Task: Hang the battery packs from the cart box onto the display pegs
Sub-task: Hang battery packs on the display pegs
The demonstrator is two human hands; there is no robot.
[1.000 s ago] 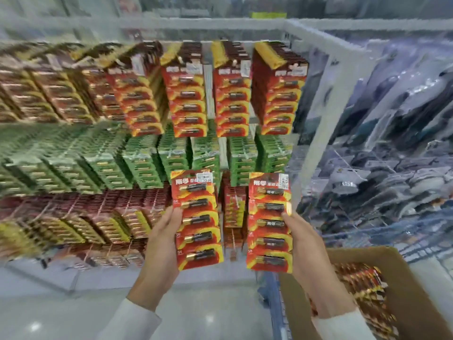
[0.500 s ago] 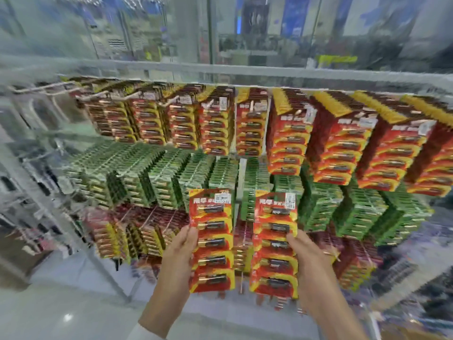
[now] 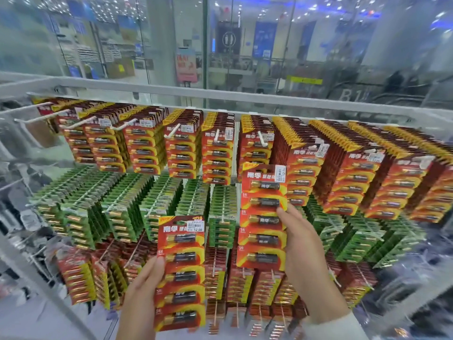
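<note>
left hand: nearest, bottom centre. Thumb on the front, fingers behind, clamped on the left edge of the lower pack, a red card of five AA cells with a price sticker at the top. Pack is upright and low, in front of the bottom row, on no peg.
right hand: right of centre, gripping the right edge of the raised pack, same type. Hands apart, one pack each.
raised pack: upright, top edge level with the foot of the top-row stacks, just below a white peg tip. Hang hole not on the peg yet.
bottom row: red/yellow packs behind the lower pack, well stocked.
green packs: middle row, pegs full across.
top row: red packs matching the held ones. Right side is packed to the peg ends, centre pegs show free tips, far-left pegs are mostly bare.
rack rail: white bar carrying the top pegs. Glass wall and shop floor behind, blurred.
cart box: not in view, so remaining stock unknown.
progress: my read is mid-task. Rack mostly filled, two packs in hand unhung. Raised one probably goes first, likely onto the centre peg above it. Far-left pegs have room for more.
</note>
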